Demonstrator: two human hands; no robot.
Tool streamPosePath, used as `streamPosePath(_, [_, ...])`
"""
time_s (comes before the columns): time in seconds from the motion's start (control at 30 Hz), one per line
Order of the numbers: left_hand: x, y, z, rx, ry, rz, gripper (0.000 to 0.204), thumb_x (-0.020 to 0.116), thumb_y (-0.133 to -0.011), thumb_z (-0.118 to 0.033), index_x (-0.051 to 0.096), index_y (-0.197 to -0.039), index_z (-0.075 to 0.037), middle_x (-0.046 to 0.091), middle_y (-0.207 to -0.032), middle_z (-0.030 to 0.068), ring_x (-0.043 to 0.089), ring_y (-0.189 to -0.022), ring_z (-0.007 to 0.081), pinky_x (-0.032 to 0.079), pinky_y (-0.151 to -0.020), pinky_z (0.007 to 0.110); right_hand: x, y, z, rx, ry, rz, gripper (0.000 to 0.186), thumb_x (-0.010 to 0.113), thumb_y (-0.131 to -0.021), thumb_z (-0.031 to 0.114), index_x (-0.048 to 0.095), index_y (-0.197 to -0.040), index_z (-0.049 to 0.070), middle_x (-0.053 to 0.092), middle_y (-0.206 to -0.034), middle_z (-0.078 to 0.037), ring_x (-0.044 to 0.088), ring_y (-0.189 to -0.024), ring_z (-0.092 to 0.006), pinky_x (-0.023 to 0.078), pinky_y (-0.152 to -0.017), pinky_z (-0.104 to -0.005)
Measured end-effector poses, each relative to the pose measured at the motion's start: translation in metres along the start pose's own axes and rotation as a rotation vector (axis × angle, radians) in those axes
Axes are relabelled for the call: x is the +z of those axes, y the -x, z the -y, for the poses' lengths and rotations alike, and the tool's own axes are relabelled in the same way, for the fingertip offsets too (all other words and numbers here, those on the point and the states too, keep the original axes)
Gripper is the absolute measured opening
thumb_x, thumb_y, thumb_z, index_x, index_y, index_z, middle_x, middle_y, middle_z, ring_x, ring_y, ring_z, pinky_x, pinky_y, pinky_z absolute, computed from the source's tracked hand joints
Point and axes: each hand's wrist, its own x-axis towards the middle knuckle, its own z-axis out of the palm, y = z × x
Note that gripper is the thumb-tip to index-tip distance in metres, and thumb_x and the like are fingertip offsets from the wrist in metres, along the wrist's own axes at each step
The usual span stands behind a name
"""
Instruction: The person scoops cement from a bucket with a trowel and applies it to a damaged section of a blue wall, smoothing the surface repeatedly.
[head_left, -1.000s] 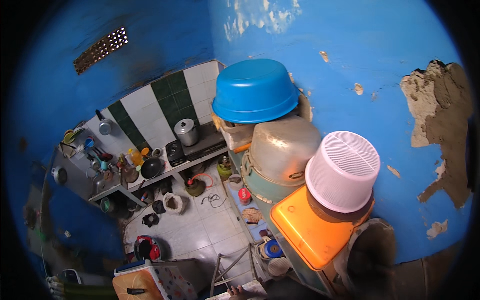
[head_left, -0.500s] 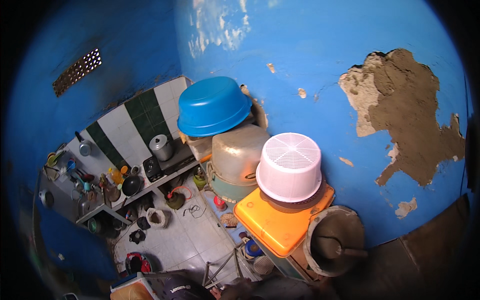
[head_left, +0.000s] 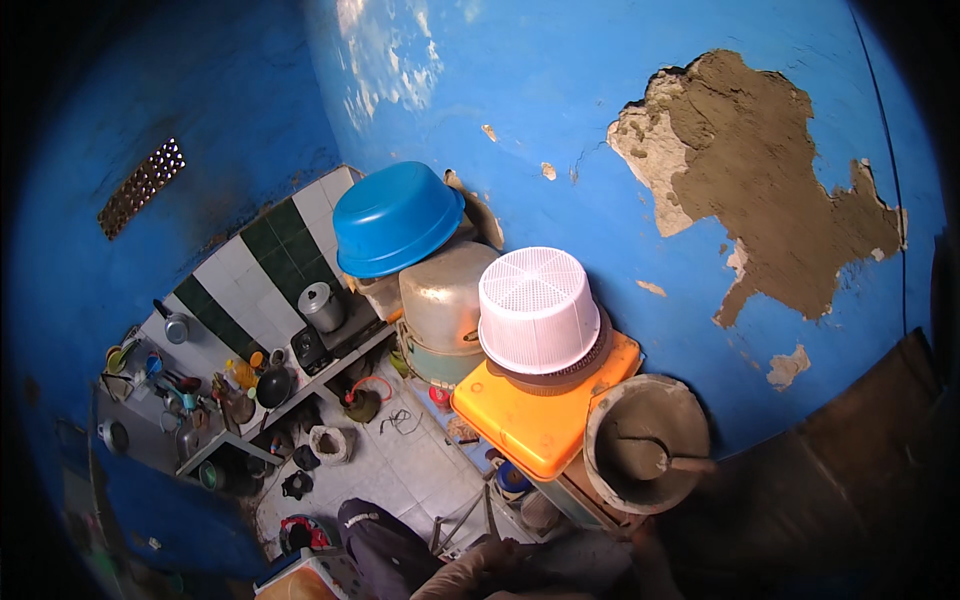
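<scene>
mortar bucket (head_left: 596, 458), trowel (head_left: 688, 464) inside, lettering (head_left: 361, 517) on dark cloth (head_left: 388, 562)

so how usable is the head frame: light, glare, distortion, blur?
Head view: fisheye bends straight edges inside a black rim; bright sheen on the upturned metal pot; deep shadow lower right, beyond the mortar bucket; forearms at the lower edge dim, finger detail unreadable; middle fairly sharp, the pale basket's slotted pattern shows.

I've got a dark, purplish trouser leg (head_left: 385, 550) bottom-centre of my feed, rounded at the knee with small pale lettering, plus a bare forearm (head_left: 460, 575).
</scene>
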Motion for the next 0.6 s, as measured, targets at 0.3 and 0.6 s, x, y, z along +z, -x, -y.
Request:
streamPosePath(0.3, [-0.022, 0.001, -0.014, 0.079, -0.323, 0.011, 0.042, 0.051, -0.08, -0.038, 0.055, -0.109, -0.007, 0.061, -0.099, 0.0159, 0.058, -0.095, 0.0301, 0.045, -0.081, 0.041, -0.007, 0.014, -0.014, -0.042, 0.048, -0.099, 0.058, 0.04, -0.087, 0.052, 0.038, -0.124, 0.008, 0.042, -0.109, -0.013, 0.057, -0.086, -0.0243, 0.055, -0.059, -0.0377])
streamPosePath(0.6, [0.037, -0.06, 0.111, 0.151, -0.178, -0.146, 0.033, 0.046, -0.086, -0.027, 0.056, -0.108, -0.005, 0.062, -0.097, 0.0163, 0.059, -0.09, 0.028, 0.045, -0.079, 0.035, -0.009, 0.018, -0.023, -0.072, 0.202, 0.03, 0.065, 0.05, -0.084, 0.048, 0.03, -0.132, 0.008, 0.031, -0.13, -0.015, 0.029, -0.116, -0.027, 0.024, -0.091, -0.0404])
